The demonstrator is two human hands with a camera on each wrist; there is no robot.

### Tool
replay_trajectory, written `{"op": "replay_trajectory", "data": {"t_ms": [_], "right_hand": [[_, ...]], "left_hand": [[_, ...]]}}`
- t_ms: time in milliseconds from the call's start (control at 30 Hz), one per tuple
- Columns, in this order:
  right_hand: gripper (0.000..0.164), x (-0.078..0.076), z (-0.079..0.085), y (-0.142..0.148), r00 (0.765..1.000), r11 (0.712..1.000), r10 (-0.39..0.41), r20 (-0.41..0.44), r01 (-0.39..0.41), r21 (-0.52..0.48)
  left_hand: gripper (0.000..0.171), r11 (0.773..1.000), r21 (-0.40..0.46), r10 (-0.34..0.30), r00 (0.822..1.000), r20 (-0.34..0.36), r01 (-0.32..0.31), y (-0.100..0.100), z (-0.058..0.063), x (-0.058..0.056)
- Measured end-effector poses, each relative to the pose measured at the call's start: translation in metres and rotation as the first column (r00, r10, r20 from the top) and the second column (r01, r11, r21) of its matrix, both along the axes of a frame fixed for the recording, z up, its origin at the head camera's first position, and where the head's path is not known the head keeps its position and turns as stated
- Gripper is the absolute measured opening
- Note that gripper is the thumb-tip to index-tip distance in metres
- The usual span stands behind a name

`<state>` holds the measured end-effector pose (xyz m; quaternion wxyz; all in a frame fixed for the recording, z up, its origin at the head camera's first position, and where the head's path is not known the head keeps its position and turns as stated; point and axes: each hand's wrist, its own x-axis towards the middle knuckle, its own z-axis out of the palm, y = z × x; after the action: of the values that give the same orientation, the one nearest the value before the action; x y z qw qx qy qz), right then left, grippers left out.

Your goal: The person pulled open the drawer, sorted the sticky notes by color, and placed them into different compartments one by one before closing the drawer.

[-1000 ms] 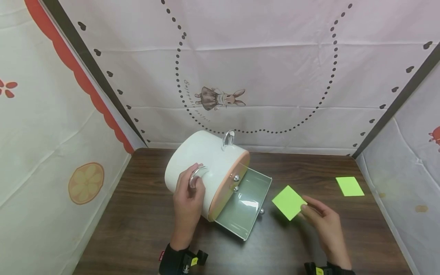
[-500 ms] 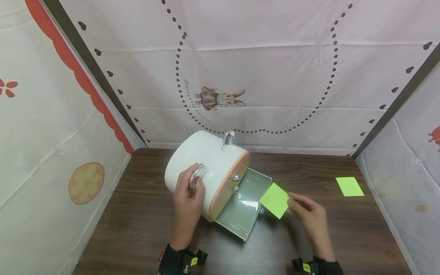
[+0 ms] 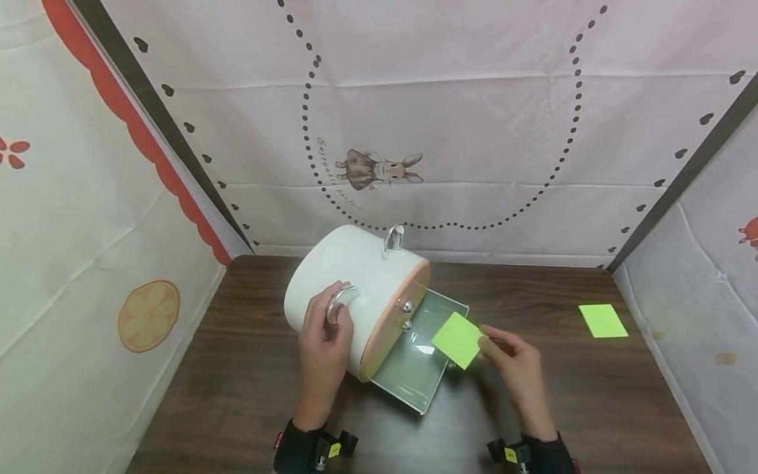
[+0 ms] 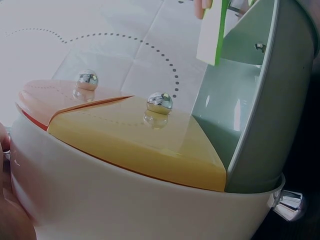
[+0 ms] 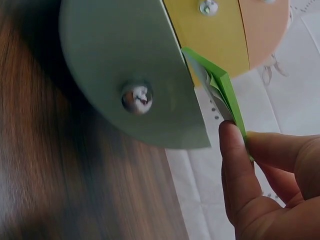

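A white rounded storage box (image 3: 340, 260) lies on the table, its wedge-shaped drawers facing right. My left hand (image 3: 322, 339) grips the box's curved handle (image 3: 333, 308). The green drawer (image 3: 399, 382) is pulled out, and the yellow drawer (image 4: 140, 140) and pink drawer (image 4: 60, 95) are closed, each with a round silver knob. My right hand (image 3: 514, 365) pinches a pad of bright green sticky notes (image 3: 456, 339) by one edge between thumb and fingers. In the head view the pad overlaps the drawer's outer edge; in the right wrist view its pages fan slightly.
A second green sticky note pad (image 3: 603, 320) lies at the table's right side. Another handle (image 3: 393, 238) stands up on the box's far side. Printed cloth walls (image 3: 474, 145) enclose the dark wood table (image 3: 237, 395) at the back and both sides.
My right hand has carried the sticky note pad leftward, from beside the open drawer to over its outer edge. The left hand and the box have stayed in place.
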<state>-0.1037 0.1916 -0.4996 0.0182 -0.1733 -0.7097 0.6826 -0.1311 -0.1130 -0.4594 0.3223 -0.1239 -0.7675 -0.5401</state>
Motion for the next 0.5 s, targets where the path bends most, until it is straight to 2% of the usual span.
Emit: {"op": "replay_trajectory", "data": {"t_ms": [233,400,500], "right_hand": [[0.03,-0.006,-0.001,-0.015,0.997,0.995,0.045,-0.07,-0.038,0.095],[0.027,-0.008,-0.003,-0.02,0.994,0.985,0.072,-0.085,-0.057,0.165],[0.026,-0.011,-0.003,-0.024,0.992,0.985,0.071,-0.1,-0.054,0.164]], "left_hand": [[0.045,1.0,0.001,0.007,1.0,0.013,-0.007,-0.001,0.0,0.0],[0.046,1.0,0.007,0.003,1.0,0.026,-0.004,0.0,0.001,0.002],[0.046,1.0,0.008,0.001,1.0,0.028,-0.002,0.0,0.001,0.002]]}}
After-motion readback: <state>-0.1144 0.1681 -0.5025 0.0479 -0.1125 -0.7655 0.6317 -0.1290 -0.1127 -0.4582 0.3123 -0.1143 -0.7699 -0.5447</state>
